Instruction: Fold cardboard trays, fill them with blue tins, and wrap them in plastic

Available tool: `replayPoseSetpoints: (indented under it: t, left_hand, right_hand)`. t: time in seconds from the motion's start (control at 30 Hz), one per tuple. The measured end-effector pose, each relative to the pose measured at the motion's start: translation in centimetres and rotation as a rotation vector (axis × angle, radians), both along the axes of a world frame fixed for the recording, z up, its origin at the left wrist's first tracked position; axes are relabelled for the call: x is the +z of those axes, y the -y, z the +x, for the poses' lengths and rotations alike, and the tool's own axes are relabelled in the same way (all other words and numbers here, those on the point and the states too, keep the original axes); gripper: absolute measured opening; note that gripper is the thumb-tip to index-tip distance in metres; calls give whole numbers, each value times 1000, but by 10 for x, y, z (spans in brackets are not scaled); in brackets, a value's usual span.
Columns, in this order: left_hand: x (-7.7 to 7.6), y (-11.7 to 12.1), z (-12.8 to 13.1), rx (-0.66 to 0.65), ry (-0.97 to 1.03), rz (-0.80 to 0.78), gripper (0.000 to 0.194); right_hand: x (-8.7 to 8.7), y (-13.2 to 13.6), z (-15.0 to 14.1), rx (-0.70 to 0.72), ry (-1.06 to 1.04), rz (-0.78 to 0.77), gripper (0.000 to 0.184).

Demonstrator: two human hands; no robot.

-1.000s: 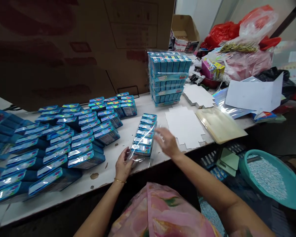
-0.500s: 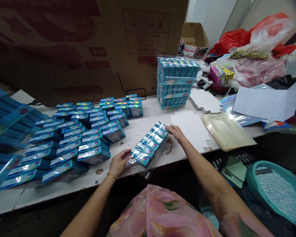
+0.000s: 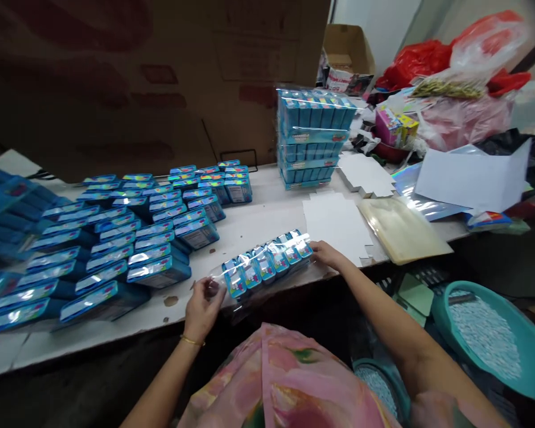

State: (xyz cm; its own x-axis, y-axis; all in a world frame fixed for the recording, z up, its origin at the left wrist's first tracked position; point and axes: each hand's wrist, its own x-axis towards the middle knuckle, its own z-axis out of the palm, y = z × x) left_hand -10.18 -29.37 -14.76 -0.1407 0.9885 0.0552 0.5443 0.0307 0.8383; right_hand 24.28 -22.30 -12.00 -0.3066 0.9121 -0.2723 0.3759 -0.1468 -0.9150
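Note:
A row of small blue boxes (image 3: 267, 263) in clear plastic film lies slantwise at the table's front edge, printed tops showing. My left hand (image 3: 203, 309) is closed at the pack's left end, its fingers on the loose film sticking out there. At the other end my right hand (image 3: 328, 254) is closed around the pack's corner; its fingertips are partly hidden behind it. Left of the pack stand several rows of loose blue boxes (image 3: 158, 270). Behind it rises a stack of film-wrapped blue packs (image 3: 314, 139). A flat white card sheet (image 3: 334, 223) lies just beyond my right hand.
A large brown carton (image 3: 196, 71) walls off the back. To the right lie a stack of clear film sheets (image 3: 401, 232), white cards (image 3: 368, 172) and plastic bags (image 3: 466, 122). Below the table on the right sits a teal basin (image 3: 532, 371) of small pale pieces. More blue packs (image 3: 13, 208) stand far left.
The wrapped pack has turned to lie more nearly along the table edge and tipped, so its printed box faces show more toward me. Both hands moved with it, and the camera view shifted slightly.

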Motion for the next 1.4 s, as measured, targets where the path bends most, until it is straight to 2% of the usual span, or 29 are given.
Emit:
replayPoseSetpoints:
  t: [0.1, 0.2, 0.33, 0.4, 0.5, 0.57, 0.67, 0.73, 0.8, 0.87, 0.97, 1.03, 1.1, 1.23, 1.3, 1.4]
  left_hand:
    - [0, 14, 0, -80, -136, 71, 40]
    - [-1, 14, -2, -163, -244, 131, 28]
    - [2, 12, -6, -212, -195, 114, 23]
    - [10, 13, -7, -147, -46, 59, 23]
    - [34, 12, -6, 30, 301, -67, 33]
    - [53, 8, -2, 107, 549, -164, 33]
    - [76, -5, 5, 196, 839, -352, 24]
    - [84, -13, 8, 280, 976, -429, 18]
    - [86, -16, 9, 360, 1071, -412, 13]
    - [86, -15, 9, 386, 1088, -376, 8]
    - [86, -5, 10, 323, 1025, -434, 5]
    - [88, 0, 12, 270, 996, -468, 15]
    - [92, 1, 14, 244, 968, -433, 28]
    - [101, -6, 18, 194, 926, -400, 44]
    - [103, -12, 21, 207, 954, -391, 43]
    - [100, -20, 26, 292, 986, -329, 34]
  right_hand:
    - [-8, -6, 0, 53, 133, 109, 14]
    - [-18, -14, -3, 101, 201, 151, 13]
    - [-18, -15, -4, 73, 165, 72, 9]
    - [-10, -12, -2, -2, 49, -58, 15]
    - [9, -6, 1, -178, -164, -190, 31]
    - [24, -4, -2, -248, -272, -145, 35]
    - [43, -5, -10, -232, -310, -48, 28]
    - [50, -6, -16, -237, -309, -28, 24]
    - [55, -6, -20, -263, -349, -30, 22]
    - [56, -4, -21, -275, -383, -42, 22]
    - [57, -2, -21, -292, -389, -59, 23]
    - [56, -3, -20, -303, -382, -67, 24]
    - [54, -5, -19, -303, -377, -76, 25]
    - [51, -5, -20, -323, -367, -86, 26]
    - [50, -4, -21, -331, -384, -88, 27]
    - [50, -4, -23, -328, -436, -73, 27]
